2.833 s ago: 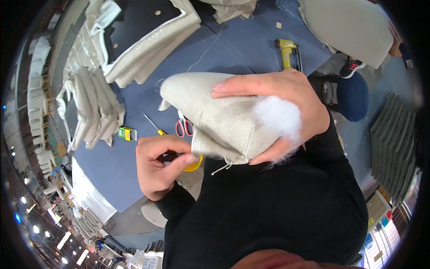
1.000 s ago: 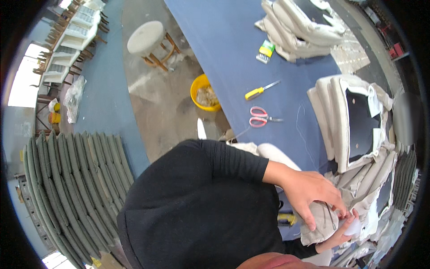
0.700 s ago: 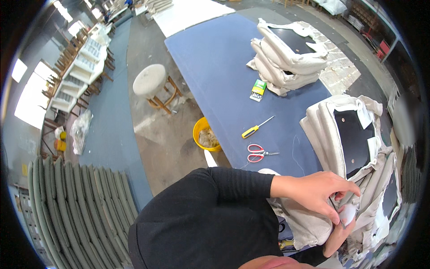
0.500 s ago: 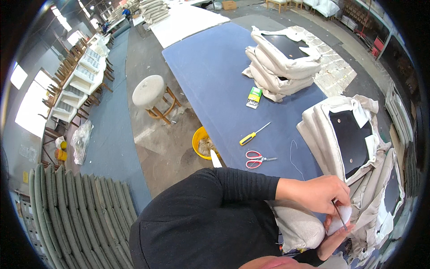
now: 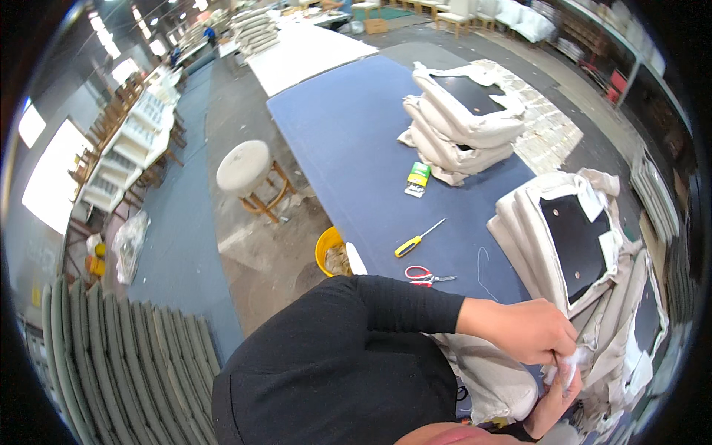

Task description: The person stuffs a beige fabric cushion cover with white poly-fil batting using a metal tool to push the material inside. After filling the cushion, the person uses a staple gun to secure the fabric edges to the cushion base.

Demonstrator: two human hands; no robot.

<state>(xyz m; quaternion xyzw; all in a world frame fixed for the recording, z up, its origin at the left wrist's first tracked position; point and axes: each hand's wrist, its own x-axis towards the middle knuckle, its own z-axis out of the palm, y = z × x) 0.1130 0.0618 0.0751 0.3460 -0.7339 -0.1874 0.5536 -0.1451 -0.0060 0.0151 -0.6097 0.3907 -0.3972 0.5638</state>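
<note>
Blue-topped worktable (image 5: 348, 141) fills the workshop view; at its near edge the left hand (image 5: 523, 330) and right hand (image 5: 552, 397) pinch white stuffing (image 5: 571, 363) against a beige fabric cushion cover (image 5: 489, 371). Red scissors (image 5: 426, 276), a yellow screwdriver (image 5: 417, 239) and stacked seat pads (image 5: 586, 245) lie nearby

Counts on and around the blue surface (image 5: 348, 141)

Two hands: the left hand (image 5: 528, 331) and the right hand (image 5: 550, 400), both pinching one tuft of white stuffing (image 5: 569, 365) at one beige cushion cover (image 5: 486, 371). Two piles of upholstered seat pads, a far pile (image 5: 460, 119) and a near pile (image 5: 578, 252). One yellow-handled screwdriver (image 5: 417, 239), one pair of red-handled scissors (image 5: 426, 276), one small green-and-yellow packet (image 5: 417, 178). On the floor: one round stool (image 5: 248, 174) and one yellow bucket (image 5: 330, 252).
</note>
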